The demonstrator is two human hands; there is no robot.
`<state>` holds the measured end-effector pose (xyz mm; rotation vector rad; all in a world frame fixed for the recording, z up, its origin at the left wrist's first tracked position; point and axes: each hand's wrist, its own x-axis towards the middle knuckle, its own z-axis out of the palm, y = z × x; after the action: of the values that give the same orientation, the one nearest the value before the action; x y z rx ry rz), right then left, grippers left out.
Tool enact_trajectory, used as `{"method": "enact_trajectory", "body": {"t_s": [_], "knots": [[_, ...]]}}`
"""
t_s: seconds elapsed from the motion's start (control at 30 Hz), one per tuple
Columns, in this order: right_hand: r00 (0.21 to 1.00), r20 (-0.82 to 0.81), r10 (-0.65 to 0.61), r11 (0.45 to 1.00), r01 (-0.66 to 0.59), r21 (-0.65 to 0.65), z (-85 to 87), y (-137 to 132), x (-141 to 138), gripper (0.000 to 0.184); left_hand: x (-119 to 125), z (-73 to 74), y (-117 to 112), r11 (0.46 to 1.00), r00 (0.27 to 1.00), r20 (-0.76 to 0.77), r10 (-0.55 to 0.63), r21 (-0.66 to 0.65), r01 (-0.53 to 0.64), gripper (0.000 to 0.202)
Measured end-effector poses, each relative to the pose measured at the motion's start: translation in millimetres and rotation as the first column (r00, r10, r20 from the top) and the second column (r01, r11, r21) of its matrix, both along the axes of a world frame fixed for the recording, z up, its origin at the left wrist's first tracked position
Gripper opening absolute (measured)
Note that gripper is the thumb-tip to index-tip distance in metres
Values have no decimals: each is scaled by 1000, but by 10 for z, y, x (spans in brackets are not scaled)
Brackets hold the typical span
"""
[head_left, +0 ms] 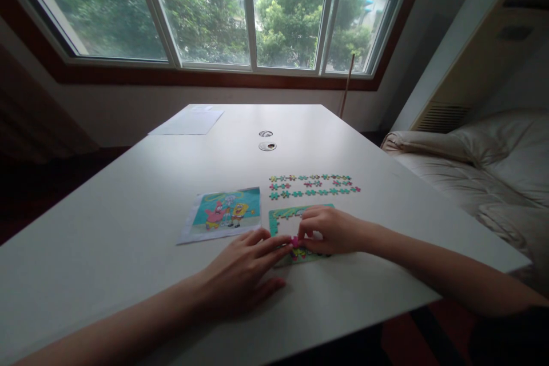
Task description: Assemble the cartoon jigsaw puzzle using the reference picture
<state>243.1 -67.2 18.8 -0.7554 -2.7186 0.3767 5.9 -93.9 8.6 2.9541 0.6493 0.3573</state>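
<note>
A partly filled jigsaw puzzle (274, 222) lies on the white table, with a teal border and a bare middle. My right hand (328, 229) is over its right side, thumb and finger pinched at a pink puzzle piece (294, 242) in the lower part. Stretched out, the fingers of my left hand (253, 260) reach across the puzzle's lower left, tips touching by the same pink piece. My right hand covers much of the puzzle's right half. A printed picture sheet (225, 211) with cartoon figures rests to the left.
Loose puzzle pieces (311, 192) lie in three rows beyond the puzzle. Farther back, two round inserts (267, 146) are set in the tabletop (128, 200). Paper sheets (189, 122) lie at the far left corner. A sofa (463, 154) stands at the right, and windows are ahead.
</note>
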Motion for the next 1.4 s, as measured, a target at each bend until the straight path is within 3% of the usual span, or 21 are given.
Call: {"method": "enact_trajectory", "body": {"t_s": [0.23,0.37,0.63,0.8,0.9,1.03,1.2,1.4], "knots": [[1000,3,1,1000,-1,-3,-5,20,16,10,5,9,-11,1000,1000,-17,6,24,-5,45],[998,16,63,998,-63,13,24,20,14,13,12,9,-17,999,1000,-14,7,37,-7,44],[965,201,168,978,-188,89,116,-2,24,20,44,23,-23,1000,1000,-17,20,24,-19,42],[963,179,203,979,-201,-28,220,54,92,19,46,62,-81,985,999,31,-10,172,4,38],[977,155,145,986,-129,-110,275,126,252,17,40,63,-177,963,990,126,-59,270,23,26],[986,167,-24,986,50,-158,252,206,586,16,47,13,-271,950,976,203,-81,313,14,21],[959,208,-190,954,231,-193,154,155,845,37,48,-26,-284,939,973,212,-96,343,18,20],[905,301,-301,904,371,-214,188,11,821,66,41,0,-274,944,980,175,-96,329,34,22]]}}
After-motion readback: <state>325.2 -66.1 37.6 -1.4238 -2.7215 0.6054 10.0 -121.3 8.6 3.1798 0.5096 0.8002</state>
